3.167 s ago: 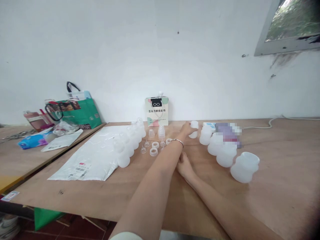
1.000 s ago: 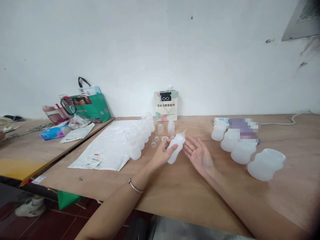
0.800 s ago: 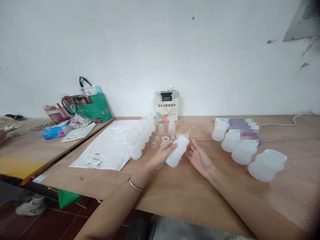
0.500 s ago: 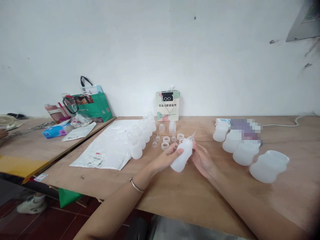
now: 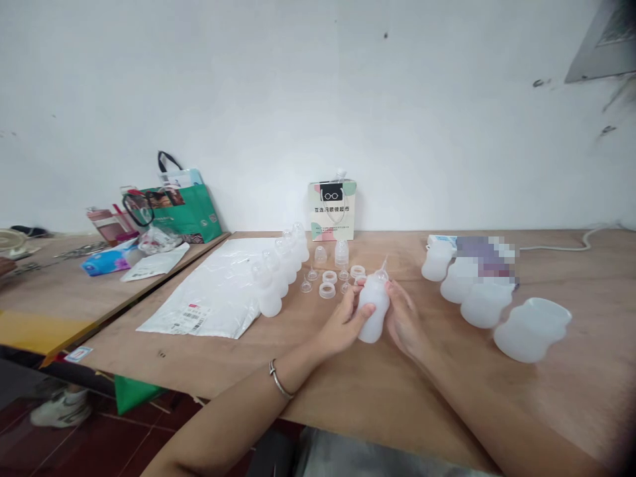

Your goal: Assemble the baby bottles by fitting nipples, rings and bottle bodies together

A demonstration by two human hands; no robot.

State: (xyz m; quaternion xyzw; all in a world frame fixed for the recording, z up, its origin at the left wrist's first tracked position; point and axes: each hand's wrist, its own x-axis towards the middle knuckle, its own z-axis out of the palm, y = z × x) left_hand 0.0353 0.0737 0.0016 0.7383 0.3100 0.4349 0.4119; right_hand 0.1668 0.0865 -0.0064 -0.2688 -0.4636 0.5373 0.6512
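My left hand (image 5: 344, 322) is wrapped round a frosted white baby bottle (image 5: 372, 313), thumb across its front. A clear nipple (image 5: 382, 271) with a long thin tip sits at the bottle's mouth, pointing up. My right hand (image 5: 403, 319) is closed against the bottle's neck from the right, its fingertips partly hidden behind the bottle. Just beyond my hands lie several white collar rings (image 5: 327, 290), loose clear nipples (image 5: 307, 285), a clear dome cap (image 5: 320, 255) and a stack of clear caps (image 5: 341, 253).
Capped bottles (image 5: 270, 299) stand in a row at left beside a white plastic mailer (image 5: 209, 291). Open bottles (image 5: 532, 331) line the right side. A paper bag (image 5: 332, 222) stands by the wall. A green bag (image 5: 191, 215) and tissue pack (image 5: 110, 262) occupy the left table.
The bottle has moved slightly right and turned more upright. My left hand has shifted right with it, and my right hand has drawn in closer round the neck.
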